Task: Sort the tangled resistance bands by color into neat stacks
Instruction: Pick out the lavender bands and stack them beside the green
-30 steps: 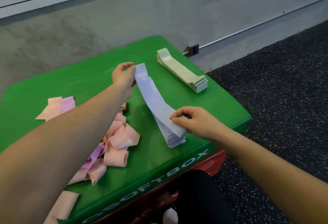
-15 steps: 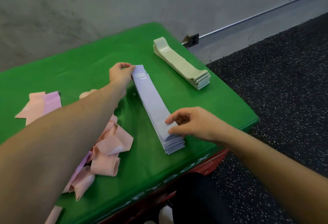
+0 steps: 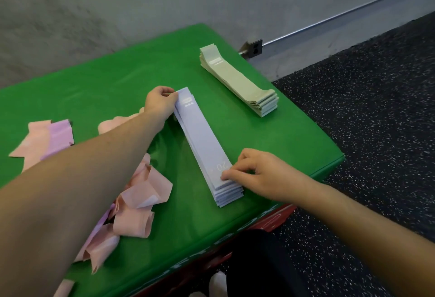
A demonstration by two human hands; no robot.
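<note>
Left hand (image 3: pixel 160 102): I pinch the far end of the lilac stack (image 3: pixel 202 141) to square it;
Right hand (image 3: pixel 256 174): fingertips press its near end flat;
Stack: mid green box (image 3: pixel 117 80); pink tangle (image 3: pixel 134 202) waits unsorted

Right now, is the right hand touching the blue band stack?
Touching. The head view shows the right hand with fingertips pressed on top of the blue band stack at its near end, no gap. The left hand pinches the far end.
</note>
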